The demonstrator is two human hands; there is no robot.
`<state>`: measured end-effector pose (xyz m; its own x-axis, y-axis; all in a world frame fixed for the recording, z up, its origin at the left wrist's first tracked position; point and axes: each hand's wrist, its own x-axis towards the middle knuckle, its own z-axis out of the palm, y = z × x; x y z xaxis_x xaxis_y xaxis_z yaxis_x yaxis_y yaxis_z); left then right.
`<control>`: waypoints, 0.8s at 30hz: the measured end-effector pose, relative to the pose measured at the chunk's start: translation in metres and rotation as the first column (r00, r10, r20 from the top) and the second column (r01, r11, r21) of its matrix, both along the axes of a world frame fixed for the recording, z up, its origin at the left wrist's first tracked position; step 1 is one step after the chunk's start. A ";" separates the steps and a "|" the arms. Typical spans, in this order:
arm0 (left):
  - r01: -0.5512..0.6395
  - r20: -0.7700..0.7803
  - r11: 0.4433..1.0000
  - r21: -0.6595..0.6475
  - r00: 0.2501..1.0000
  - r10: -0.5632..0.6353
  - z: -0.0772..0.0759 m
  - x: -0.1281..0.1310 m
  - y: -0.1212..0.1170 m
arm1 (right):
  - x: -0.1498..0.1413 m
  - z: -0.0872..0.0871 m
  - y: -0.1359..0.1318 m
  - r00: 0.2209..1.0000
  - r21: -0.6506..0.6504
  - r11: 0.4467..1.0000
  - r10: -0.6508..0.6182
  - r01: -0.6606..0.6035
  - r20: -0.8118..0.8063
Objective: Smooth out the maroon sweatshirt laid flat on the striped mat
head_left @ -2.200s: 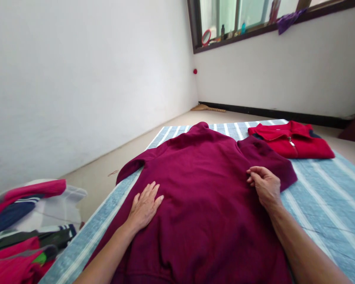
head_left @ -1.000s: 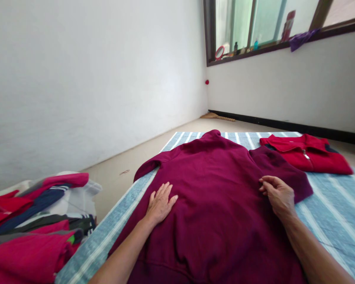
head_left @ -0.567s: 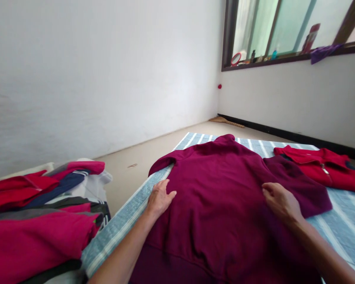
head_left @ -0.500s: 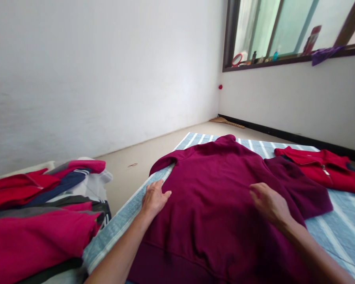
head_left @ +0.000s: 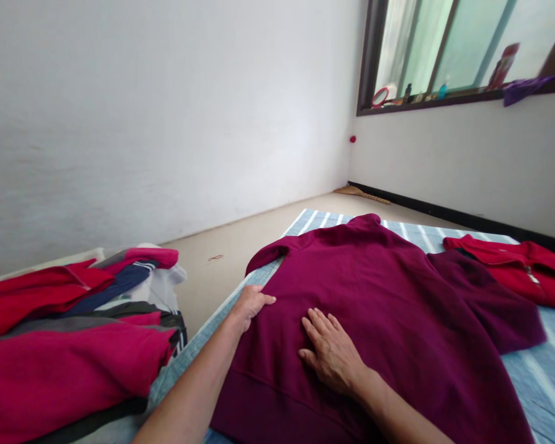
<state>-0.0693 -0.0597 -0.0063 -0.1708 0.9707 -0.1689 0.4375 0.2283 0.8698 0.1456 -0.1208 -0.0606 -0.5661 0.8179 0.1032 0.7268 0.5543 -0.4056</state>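
A maroon sweatshirt (head_left: 365, 296) lies spread out on a blue-and-white striped cloth (head_left: 527, 376), its hem towards me and its collar at the far end. At its left edge, my left hand (head_left: 248, 306) holds the side of the fabric, the thumb on top and the fingers partly hidden. My right hand (head_left: 333, 351) rests flat on the middle of the sweatshirt, fingers stretched out and holding nothing. One sleeve reaches out to the right; the other bends over the left edge of the striped surface.
A folded red zip jacket (head_left: 522, 265) lies at the right, beyond the sleeve. To the left is a pile of clothes (head_left: 83, 364) in pink, red, navy and black. A broom (head_left: 361, 194) lies by the far wall corner. Small items stand on the windowsill (head_left: 457, 98).
My right hand has moved left from the sweatshirt's right side to its middle and flattened out. My left hand stays at the left edge. The view has shifted slightly left.
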 end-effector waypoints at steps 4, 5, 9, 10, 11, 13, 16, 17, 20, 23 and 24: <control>-0.032 0.072 0.999 -0.006 0.997 0.033 0.009 -0.002 -0.001 | 0.002 0.000 -0.002 1.000 -0.007 1.000 0.013 -0.014 -0.008; -0.042 0.078 0.999 -0.003 0.996 0.043 0.012 -0.001 -0.001 | 0.002 0.001 -0.001 1.000 -0.007 1.000 0.013 -0.013 -0.006; 0.087 0.292 0.996 -0.012 0.953 -0.080 0.022 0.007 -0.003 | 0.001 0.003 0.000 1.000 -0.013 1.000 0.017 -0.017 -0.001; 0.158 0.385 0.987 -0.021 0.913 -0.138 0.025 0.008 -0.004 | 0.001 0.003 0.000 1.000 -0.015 1.000 0.018 -0.018 -0.001; 0.227 0.470 0.973 -0.032 0.863 -0.186 0.027 0.010 -0.004 | 0.001 0.003 0.000 1.000 -0.015 1.000 0.019 -0.019 -0.001; 0.319 0.574 0.945 -0.070 0.788 -0.223 0.028 0.010 -0.005 | 0.001 0.002 0.000 1.000 -0.014 1.000 0.016 -0.016 -0.002; 0.367 0.639 0.918 -0.152 0.744 -0.192 0.022 0.007 -0.003 | 0.001 0.002 0.000 1.000 -0.013 1.000 0.009 -0.009 -0.004; 0.375 0.656 0.910 -0.173 0.734 -0.177 0.019 0.006 -0.002 | 0.001 0.002 0.000 1.000 -0.013 1.000 0.009 -0.009 -0.005; 0.393 0.683 0.886 -0.247 0.719 -0.128 0.011 0.006 0.002 | 0.000 0.002 0.000 1.000 -0.015 1.000 0.010 -0.010 -0.007; 0.369 0.592 0.879 -0.303 0.795 -0.130 0.010 0.015 0.007 | 0.001 0.001 0.001 1.000 -0.015 1.000 0.014 -0.014 -0.011; 0.349 0.534 0.888 -0.300 0.833 -0.147 0.010 0.020 0.009 | 0.001 0.001 0.001 1.000 -0.014 1.000 0.014 -0.014 -0.013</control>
